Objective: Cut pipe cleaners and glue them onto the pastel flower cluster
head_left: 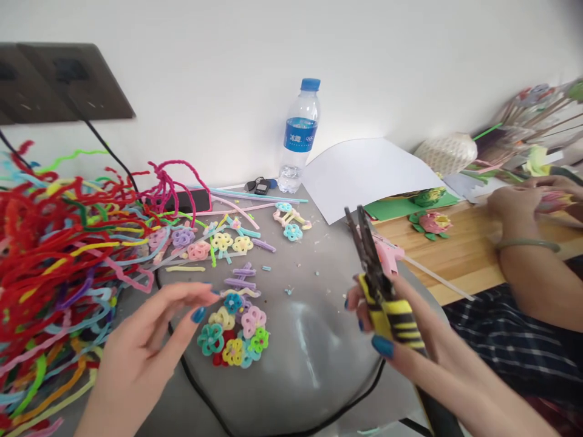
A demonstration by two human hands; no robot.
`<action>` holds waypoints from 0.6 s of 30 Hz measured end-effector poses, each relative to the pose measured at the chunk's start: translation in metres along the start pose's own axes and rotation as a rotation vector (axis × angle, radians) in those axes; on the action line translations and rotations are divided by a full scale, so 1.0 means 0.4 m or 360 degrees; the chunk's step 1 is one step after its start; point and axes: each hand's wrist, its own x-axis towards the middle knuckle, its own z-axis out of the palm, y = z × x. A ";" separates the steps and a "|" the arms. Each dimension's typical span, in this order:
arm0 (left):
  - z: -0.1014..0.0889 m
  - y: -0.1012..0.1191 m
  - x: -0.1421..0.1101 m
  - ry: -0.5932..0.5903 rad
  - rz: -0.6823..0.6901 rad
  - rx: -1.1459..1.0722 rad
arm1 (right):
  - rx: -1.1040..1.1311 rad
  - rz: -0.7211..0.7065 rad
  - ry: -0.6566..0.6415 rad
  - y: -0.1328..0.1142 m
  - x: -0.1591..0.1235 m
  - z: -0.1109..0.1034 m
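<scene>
My right hand (405, 334) is wrapped round pliers (376, 261) with yellow-and-black handles. Their dark jaws point up and away, slightly parted, with nothing visible between them. On the left, my left hand (150, 340) hovers with thumb and index fingertip a little apart, and I see nothing held there. Just right of its fingertips lies a cluster of small pipe-cleaner flowers (233, 352) in yellow, teal, pink, green and red. Short purple pipe-cleaner pieces (240, 283) lie behind that cluster. More looped flowers (221, 241) in yellow, pink and purple sit farther back.
A heap of pipe cleaners (54, 243) fills the left side. By the wall stands a water bottle (300, 133) beside white paper (364, 173). A pink glue gun (388, 255) lies behind the pliers. A black cable (204, 394) crosses the front. At right, another person's hands (514, 206) work.
</scene>
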 end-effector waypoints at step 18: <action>-0.092 -0.225 -0.087 0.0051 0.0774 0.0422 | -0.1729 -0.0688 -0.0106 -0.184 0.512 0.187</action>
